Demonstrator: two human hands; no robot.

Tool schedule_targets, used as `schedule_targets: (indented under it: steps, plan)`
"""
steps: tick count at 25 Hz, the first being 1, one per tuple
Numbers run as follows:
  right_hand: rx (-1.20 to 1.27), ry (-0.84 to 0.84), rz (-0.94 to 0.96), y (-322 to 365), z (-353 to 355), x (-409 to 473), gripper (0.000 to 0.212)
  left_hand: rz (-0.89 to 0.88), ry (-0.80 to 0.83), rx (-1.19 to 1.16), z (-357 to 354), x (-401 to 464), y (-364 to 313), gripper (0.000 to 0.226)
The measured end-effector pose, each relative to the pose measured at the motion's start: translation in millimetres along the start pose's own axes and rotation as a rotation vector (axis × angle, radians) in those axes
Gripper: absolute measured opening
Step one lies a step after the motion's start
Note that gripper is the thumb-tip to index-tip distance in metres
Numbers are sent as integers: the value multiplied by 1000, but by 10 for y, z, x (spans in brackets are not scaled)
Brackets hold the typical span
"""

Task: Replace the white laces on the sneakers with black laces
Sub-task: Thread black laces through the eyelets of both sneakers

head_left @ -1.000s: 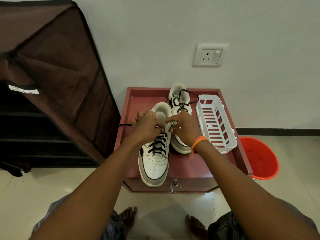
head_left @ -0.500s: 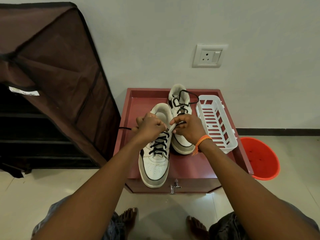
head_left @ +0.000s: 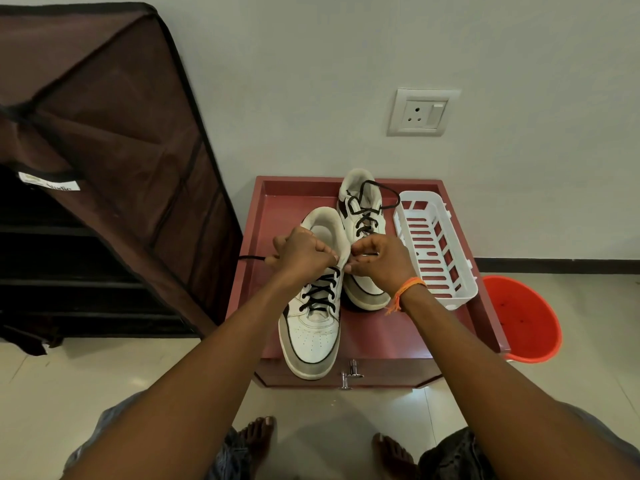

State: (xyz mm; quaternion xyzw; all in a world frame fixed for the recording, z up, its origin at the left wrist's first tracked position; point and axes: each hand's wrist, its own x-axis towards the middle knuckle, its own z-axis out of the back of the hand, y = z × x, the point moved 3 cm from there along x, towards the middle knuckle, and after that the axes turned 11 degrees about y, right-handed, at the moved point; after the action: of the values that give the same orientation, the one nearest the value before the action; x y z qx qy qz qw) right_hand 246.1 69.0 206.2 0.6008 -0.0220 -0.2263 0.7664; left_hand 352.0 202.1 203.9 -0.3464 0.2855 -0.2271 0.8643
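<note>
**A:** Where are the sneakers, and how are they looking?

**B:** Two white leather low-top sneakers with grey toe trim are sitting on a low reddish-brown table with a raised rim (head_left: 408, 336). The nearer sneaker (head_left: 311, 336) is lying toe-forward over the front edge. A thin black lace (head_left: 320, 289) is already crossing through its lower eyelets in several rows.

**A:** And the hands?

**B:** Both are working at the top of that shoe's lacing. The left hand (head_left: 303, 256) is clenched around one lace end, whose loose black tail (head_left: 251, 259) is trailing out to the left. The right hand (head_left: 379, 259), with an orange thread band on the wrist, is pinching something small beside the tongue; it is probably the other lace end, though I cannot tell for sure.

**A:** What about the second shoe?

**B:** The farther sneaker (head_left: 363, 209) is standing just behind and to the right, touching the first. It is carrying a black lace (head_left: 363, 211) too, with loose loops at its collar.

**A:** So how much is left?

**B:** No white laces are showing anywhere. I judge the job nearly finished: only the top eyelets and the tying seem to be remaining.

**A:** Anything else nearby?

**B:** A white slotted plastic basket (head_left: 434, 249) is resting on the table's right side, and an orange plastic bucket (head_left: 523, 320) is standing on the floor beyond it.
</note>
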Motion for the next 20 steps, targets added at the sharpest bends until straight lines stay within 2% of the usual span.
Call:
schedule_targets:
  steps: [5, 9, 11, 13, 17, 20]
  plan:
    - [-95, 3, 16, -66, -68, 24, 21, 62, 62, 33, 39, 2, -11, 9]
    - [-104, -49, 21, -34, -95, -18, 15, -51, 68, 166, 47, -19, -44, 14]
    - [-102, -69, 27, -16, -94, -41, 13, -121, 72, 144, 47, -30, -6, 22]
    - [-97, -74, 34, -8, -107, -67, 9, -153, 61, 79, 23, -29, 28, 13]
    - [-106, -70, 68, 12, -136, -107, 18, -61, -14, -98, 38, -52, 20, 30]
    - [-19, -66, 51, 12, -156, -132, 9, -109, -18, 12, 35, -53, 9, 18]
